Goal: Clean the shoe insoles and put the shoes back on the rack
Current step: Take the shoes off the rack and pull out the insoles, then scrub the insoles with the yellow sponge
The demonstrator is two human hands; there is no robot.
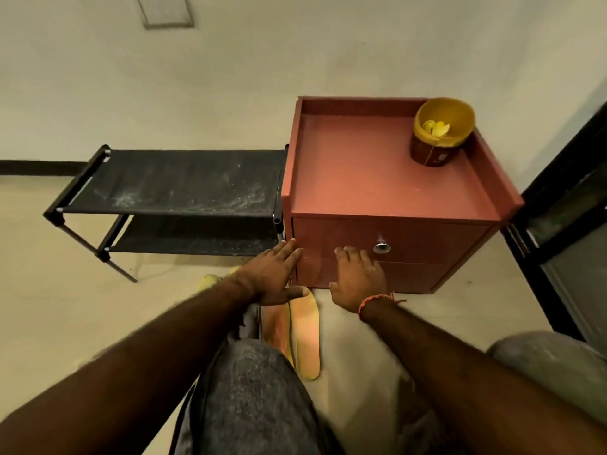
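- Both bare forearms reach forward from the bottom of the view, converging toward the middle.
- The left hand is stretched out flat, palm down, fingers straight and close together, thumb spread out to the right.
- The right hand is also palm down, its fingers extended with a slight bend, holding nothing.
- An orange thread band circles the right wrist.
- Knees in grey trousers show below the arms.

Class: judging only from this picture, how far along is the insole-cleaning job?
Done: two insoles are out, lying on the floor before the cabinet. In hand: nothing; the left hand and right hand hover open above them. Left: the shoe rack holds no shoes. Whether the insoles are clean cannot be told.
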